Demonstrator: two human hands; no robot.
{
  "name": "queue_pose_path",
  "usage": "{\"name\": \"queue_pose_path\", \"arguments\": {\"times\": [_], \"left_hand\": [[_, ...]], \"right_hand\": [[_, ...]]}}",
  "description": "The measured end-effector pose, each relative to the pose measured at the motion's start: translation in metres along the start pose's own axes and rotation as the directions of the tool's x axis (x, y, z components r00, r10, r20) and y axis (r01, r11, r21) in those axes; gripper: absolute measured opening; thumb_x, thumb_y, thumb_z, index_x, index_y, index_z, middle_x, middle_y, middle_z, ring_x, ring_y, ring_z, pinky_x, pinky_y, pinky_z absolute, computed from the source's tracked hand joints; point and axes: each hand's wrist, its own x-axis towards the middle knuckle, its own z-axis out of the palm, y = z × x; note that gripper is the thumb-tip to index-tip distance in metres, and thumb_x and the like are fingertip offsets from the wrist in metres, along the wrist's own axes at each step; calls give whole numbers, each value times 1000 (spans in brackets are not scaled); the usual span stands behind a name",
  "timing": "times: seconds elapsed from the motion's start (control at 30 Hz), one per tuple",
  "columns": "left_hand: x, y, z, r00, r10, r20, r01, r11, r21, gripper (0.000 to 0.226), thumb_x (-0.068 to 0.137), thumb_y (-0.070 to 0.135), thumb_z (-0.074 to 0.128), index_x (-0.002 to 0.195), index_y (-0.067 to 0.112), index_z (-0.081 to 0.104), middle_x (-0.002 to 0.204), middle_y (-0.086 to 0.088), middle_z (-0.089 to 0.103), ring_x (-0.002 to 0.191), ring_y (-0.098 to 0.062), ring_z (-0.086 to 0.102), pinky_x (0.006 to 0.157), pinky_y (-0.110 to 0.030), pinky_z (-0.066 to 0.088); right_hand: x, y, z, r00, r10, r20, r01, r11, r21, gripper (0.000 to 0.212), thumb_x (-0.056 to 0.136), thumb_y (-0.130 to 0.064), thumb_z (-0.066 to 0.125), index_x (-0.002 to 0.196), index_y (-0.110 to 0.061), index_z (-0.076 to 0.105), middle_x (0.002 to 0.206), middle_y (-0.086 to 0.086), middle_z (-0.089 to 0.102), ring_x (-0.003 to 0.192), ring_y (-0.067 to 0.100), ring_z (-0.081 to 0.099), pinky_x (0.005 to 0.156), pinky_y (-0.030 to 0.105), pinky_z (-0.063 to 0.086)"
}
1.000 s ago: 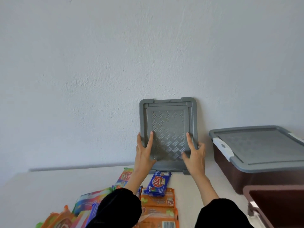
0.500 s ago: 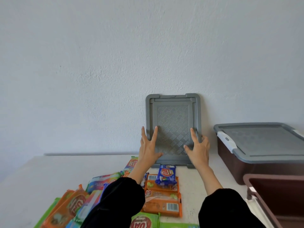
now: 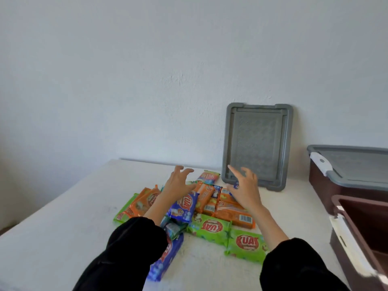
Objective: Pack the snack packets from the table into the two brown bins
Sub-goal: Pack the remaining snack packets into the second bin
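Several snack packets lie in a heap in the middle of the white table (image 3: 63,238): green ones (image 3: 247,243) at the front, orange ones (image 3: 233,213) behind, blue ones (image 3: 183,206) between my arms. My left hand (image 3: 178,183) hovers over the heap with fingers spread and holds nothing. My right hand (image 3: 245,187) hovers over the orange packets, fingers apart, empty. An open brown bin (image 3: 357,232) stands at the right edge. Behind it a second brown bin (image 3: 336,181) carries a grey lid (image 3: 357,162).
A loose grey lid (image 3: 257,145) leans upright against the wall behind the packets. The wall runs along the table's far edge. The table's left part is bare white surface.
Both hands have let go of the grey lid, which now leans on the wall, and pulled back over the packets. The camera has tilted down and left.
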Motion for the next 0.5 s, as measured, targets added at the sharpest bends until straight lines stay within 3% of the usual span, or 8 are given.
{"name": "queue_pose_path", "arguments": {"times": [0.2,0.33,0.43,0.5], "left_hand": [[-70,-37,7,989,-133,71,133,991,3,61,86,52,53,138,21,38,139,-8,37,127,-26,41,104,-37,36],[-78,-28,17,986,-161,-29,163,981,107,62,89,53,46,140,20,35,144,-8,36,135,-26,31,112,-45,24],[-76,-10,23,991,-133,34,122,966,227,70,87,59,44,146,28,23,148,-9,32,139,-26,25,113,-54,13],[-75,-4,23,988,-137,66,113,952,284,69,86,58,47,145,30,24,150,-9,28,140,-26,24,113,-58,6]], "right_hand": [[-56,-35,49,975,-121,185,119,993,24,62,89,-40,56,144,-34,28,147,6,29,137,24,24,109,37,32],[-89,-38,65,955,-81,285,89,996,-15,72,92,-48,46,149,-32,5,153,6,20,141,26,18,114,39,22],[-106,-33,63,945,-85,317,130,984,-122,77,95,-44,42,148,-25,-11,156,4,14,144,24,11,118,37,11],[-111,-29,57,946,-110,306,166,972,-165,81,95,-37,45,147,-22,-15,153,4,22,142,22,18,117,32,14]]}}
